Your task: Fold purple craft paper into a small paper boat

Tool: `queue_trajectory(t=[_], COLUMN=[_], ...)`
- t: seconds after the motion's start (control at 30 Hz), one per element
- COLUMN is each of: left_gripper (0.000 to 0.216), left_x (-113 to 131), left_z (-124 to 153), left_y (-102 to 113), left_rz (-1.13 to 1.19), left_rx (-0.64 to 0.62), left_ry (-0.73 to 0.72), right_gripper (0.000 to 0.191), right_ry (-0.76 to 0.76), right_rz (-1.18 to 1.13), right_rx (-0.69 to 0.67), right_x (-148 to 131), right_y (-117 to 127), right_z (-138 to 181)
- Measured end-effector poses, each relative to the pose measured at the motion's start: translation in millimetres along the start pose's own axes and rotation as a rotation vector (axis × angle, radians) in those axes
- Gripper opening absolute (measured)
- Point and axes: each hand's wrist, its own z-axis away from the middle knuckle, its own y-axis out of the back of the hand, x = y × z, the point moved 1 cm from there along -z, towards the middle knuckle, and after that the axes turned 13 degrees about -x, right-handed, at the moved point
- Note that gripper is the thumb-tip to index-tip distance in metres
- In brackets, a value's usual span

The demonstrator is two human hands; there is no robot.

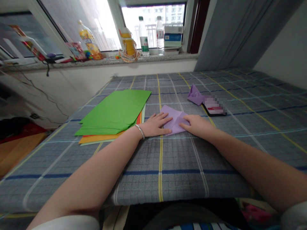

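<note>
A folded sheet of purple paper (176, 115) lies on the plaid cloth, with creases across it. Flat on its left part rests my left hand (157, 124), fingers stretched out and spread, a silver bangle at the wrist. My right hand (195, 124) is at the paper's right edge, its thumb and curled fingers pinching the paper there. Beyond the right hand stands a folded purple paper piece (194, 95) with a pointed top, beside a phone (214, 106) whose screen is partly blurred.
Left of my hands lies a stack of coloured paper (117, 108), green on top, orange and yellow beneath. The plaid cloth (144, 185) covers the surface to its near edge. Bottles (144, 38), a yellow cup (129, 44) and boxes (173, 36) line the windowsill.
</note>
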Motion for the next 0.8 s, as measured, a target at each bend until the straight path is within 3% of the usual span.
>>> queue_trajectory(t=[0.33,0.8], left_gripper=[0.072,0.080], left_x=[2.9,-2.9], left_z=[-1.3,1.5], left_y=[-3.4,3.0], left_rz=[-0.051,-0.015], left_rx=[0.045,-0.039], left_ry=[0.014,-0.039], right_gripper=[0.027,0.028], right_ry=[0.019,0.015], right_rz=[-0.014,-0.053], right_rx=[0.018,0.000], right_x=[1.3,5.5], right_y=[-0.2,-0.9], right_z=[-1.1,-2.6])
